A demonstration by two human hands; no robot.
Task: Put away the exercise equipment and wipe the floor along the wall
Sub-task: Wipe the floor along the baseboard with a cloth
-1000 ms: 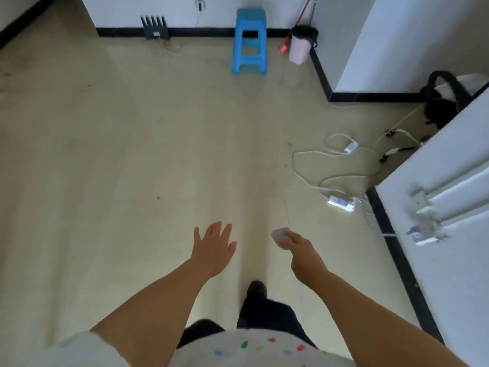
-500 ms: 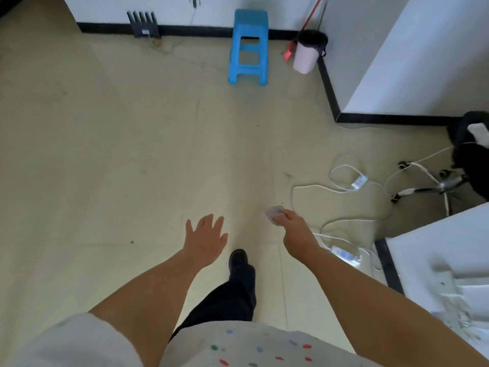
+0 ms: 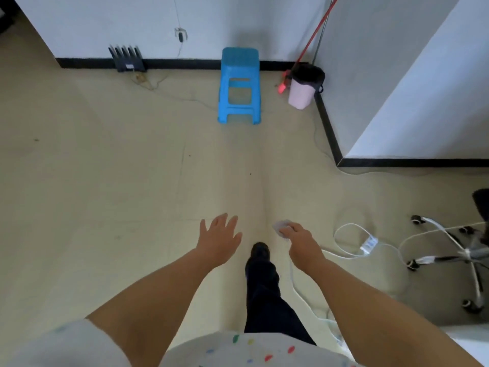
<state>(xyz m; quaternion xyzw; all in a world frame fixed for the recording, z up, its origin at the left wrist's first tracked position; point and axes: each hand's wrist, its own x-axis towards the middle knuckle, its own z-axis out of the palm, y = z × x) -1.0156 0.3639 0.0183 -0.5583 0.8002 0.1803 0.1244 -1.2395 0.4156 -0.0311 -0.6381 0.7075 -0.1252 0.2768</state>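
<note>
Mid-floor, walking toward the far wall (image 3: 132,22): the person looks to be on the wiping step, carrying a small pale wad, probably a cloth or tissue (image 3: 281,227), though it's too small and blurred to say which. Right hand (image 3: 301,242) pinches it, fingers (image 3: 287,230) curled round its near edge, wad sticking out ahead of the knuckles and held well above the floor (image 3: 105,181). Left hand (image 3: 219,238) is released, fingers spread flat, palm down, holding nothing. No exercise equipment identifiable from this view, so can't judge that half of the task. Black baseboard (image 3: 185,63) along the wall is well ahead, with a blue stool (image 3: 239,86), a pink bin (image 3: 303,87) and a black finned device (image 3: 127,58) standing against or near it. Next move, by my read: close the gap, crouch, get the wad down on the floor beside the baseboard. Stool and bin likely need wiping around or shifting. White cables (image 3: 352,242) just right of the leading foot are a trip risk.
</note>
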